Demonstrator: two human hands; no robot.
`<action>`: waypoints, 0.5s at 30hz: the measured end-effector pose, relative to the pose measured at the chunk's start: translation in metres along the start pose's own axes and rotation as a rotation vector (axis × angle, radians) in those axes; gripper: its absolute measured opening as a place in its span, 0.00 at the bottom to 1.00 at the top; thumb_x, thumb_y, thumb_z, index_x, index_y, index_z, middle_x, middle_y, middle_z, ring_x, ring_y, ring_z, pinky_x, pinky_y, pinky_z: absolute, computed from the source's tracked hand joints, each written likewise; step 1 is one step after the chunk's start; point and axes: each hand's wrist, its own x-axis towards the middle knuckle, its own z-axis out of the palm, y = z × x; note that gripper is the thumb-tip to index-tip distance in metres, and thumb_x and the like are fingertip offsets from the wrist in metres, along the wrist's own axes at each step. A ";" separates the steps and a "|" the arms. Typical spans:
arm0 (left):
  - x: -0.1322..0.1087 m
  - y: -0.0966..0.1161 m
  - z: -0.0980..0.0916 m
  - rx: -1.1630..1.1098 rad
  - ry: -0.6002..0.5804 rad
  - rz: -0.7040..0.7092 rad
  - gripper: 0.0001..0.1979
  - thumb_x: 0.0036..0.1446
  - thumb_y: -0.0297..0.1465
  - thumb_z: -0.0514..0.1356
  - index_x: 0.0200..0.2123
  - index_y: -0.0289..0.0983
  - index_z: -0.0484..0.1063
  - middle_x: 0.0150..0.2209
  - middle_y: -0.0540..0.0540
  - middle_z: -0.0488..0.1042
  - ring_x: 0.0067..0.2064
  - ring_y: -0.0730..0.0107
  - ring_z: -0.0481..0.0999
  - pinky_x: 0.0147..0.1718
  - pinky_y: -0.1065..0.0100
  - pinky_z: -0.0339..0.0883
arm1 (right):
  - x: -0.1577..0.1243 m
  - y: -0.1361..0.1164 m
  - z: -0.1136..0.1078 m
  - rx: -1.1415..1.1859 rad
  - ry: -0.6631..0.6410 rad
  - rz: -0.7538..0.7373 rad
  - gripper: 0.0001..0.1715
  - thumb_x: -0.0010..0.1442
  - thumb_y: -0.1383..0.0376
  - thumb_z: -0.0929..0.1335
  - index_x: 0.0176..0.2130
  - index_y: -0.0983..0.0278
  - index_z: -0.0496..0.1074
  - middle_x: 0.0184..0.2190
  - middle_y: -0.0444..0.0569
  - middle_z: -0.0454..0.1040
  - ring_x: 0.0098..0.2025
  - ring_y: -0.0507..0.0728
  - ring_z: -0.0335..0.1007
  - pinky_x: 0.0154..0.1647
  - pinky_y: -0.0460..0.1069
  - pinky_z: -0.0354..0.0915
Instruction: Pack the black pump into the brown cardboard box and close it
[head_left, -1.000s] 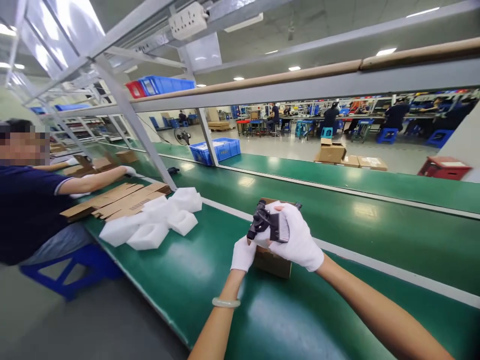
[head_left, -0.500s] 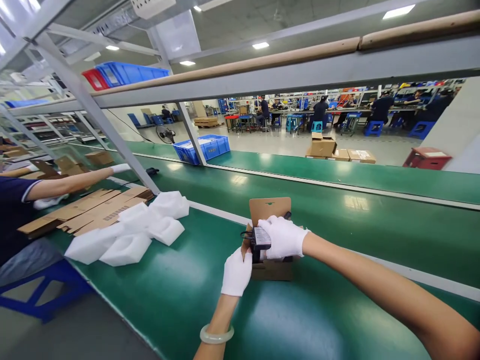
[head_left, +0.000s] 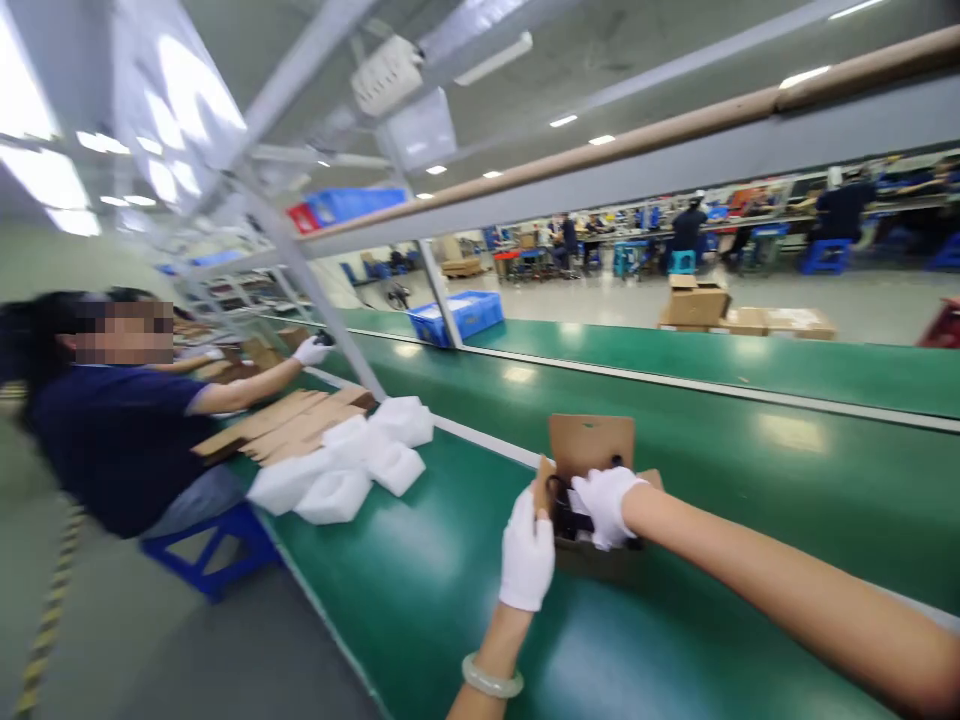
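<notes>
An open brown cardboard box [head_left: 592, 442] stands on the green work surface, its lid flap with a hang slot raised at the back. My left hand [head_left: 527, 552], in a white glove, grips the box's left side flap between thumb and fingers. My right hand [head_left: 606, 508], also gloved, reaches down into the box, closed on a black power adapter [head_left: 574, 522]. A black cable [head_left: 556, 492] loops beside the adapter at the left inside the box. The fingers of my right hand are partly hidden and somewhat blurred.
White foam pieces [head_left: 337, 480] and flattened cardboard [head_left: 289, 425] lie to the left. A co-worker [head_left: 120, 430] sits there on a blue stool [head_left: 214, 550], one arm stretched across the bench. A metal post [head_left: 315, 290] rises behind the foam; a blue bin [head_left: 457, 318] stands farther back.
My view has swung left, bringing the co-worker into sight. My right hand has lowered the adapter from above the box into it. The left hand still holds the flap.
</notes>
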 end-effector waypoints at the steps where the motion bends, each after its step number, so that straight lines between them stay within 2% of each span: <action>1: 0.000 -0.001 0.001 -0.006 0.009 0.030 0.24 0.62 0.32 0.44 0.57 0.28 0.63 0.56 0.31 0.71 0.57 0.52 0.71 0.56 0.58 0.65 | -0.001 0.000 -0.007 -0.053 -0.108 -0.001 0.26 0.23 0.66 0.78 0.29 0.66 0.75 0.28 0.60 0.75 0.31 0.77 0.75 0.33 0.70 0.67; 2: 0.001 -0.002 0.002 -0.009 0.015 0.058 0.23 0.61 0.32 0.45 0.56 0.29 0.65 0.55 0.32 0.71 0.56 0.53 0.72 0.56 0.57 0.66 | -0.001 0.000 -0.014 -0.095 -0.177 -0.013 0.32 0.25 0.65 0.78 0.36 0.67 0.76 0.32 0.63 0.76 0.32 0.78 0.75 0.32 0.69 0.68; 4: 0.003 -0.005 0.006 -0.021 0.023 0.101 0.23 0.61 0.31 0.46 0.57 0.32 0.66 0.56 0.35 0.72 0.57 0.56 0.71 0.57 0.57 0.66 | 0.001 0.001 -0.024 -0.208 -0.277 -0.021 0.38 0.42 0.56 0.74 0.52 0.66 0.72 0.45 0.66 0.75 0.41 0.77 0.75 0.37 0.66 0.69; 6: 0.004 -0.007 0.009 -0.046 0.028 0.121 0.23 0.61 0.30 0.46 0.57 0.32 0.66 0.57 0.37 0.71 0.58 0.58 0.71 0.58 0.58 0.65 | 0.003 -0.003 -0.026 -0.323 -0.291 -0.057 0.35 0.55 0.56 0.66 0.60 0.62 0.64 0.51 0.63 0.72 0.46 0.73 0.74 0.40 0.63 0.69; 8: 0.002 -0.009 0.013 -0.075 0.034 0.119 0.24 0.62 0.30 0.45 0.58 0.31 0.66 0.57 0.36 0.71 0.58 0.58 0.70 0.59 0.57 0.65 | 0.004 -0.011 -0.021 -0.465 -0.282 -0.088 0.31 0.61 0.59 0.63 0.62 0.62 0.62 0.48 0.62 0.74 0.43 0.71 0.76 0.37 0.61 0.69; 12: -0.001 -0.012 0.020 -0.110 0.032 0.120 0.24 0.64 0.31 0.44 0.59 0.31 0.66 0.58 0.35 0.70 0.59 0.57 0.70 0.60 0.55 0.64 | 0.003 -0.015 -0.004 -0.699 -0.284 -0.055 0.29 0.61 0.68 0.62 0.61 0.71 0.63 0.40 0.67 0.76 0.38 0.73 0.76 0.33 0.62 0.69; 13: -0.002 -0.013 0.021 -0.118 0.032 0.141 0.24 0.64 0.31 0.44 0.59 0.31 0.65 0.58 0.36 0.70 0.59 0.58 0.69 0.60 0.56 0.63 | 0.003 -0.012 0.001 -0.718 -0.263 -0.088 0.29 0.60 0.69 0.62 0.60 0.73 0.65 0.40 0.68 0.76 0.38 0.73 0.76 0.33 0.63 0.69; 15: -0.002 -0.015 0.023 -0.123 0.025 0.202 0.24 0.65 0.31 0.44 0.62 0.32 0.61 0.61 0.37 0.66 0.62 0.60 0.65 0.62 0.57 0.60 | 0.002 0.001 0.013 -0.670 -0.201 -0.245 0.24 0.57 0.70 0.63 0.53 0.71 0.71 0.38 0.67 0.75 0.38 0.72 0.75 0.34 0.63 0.68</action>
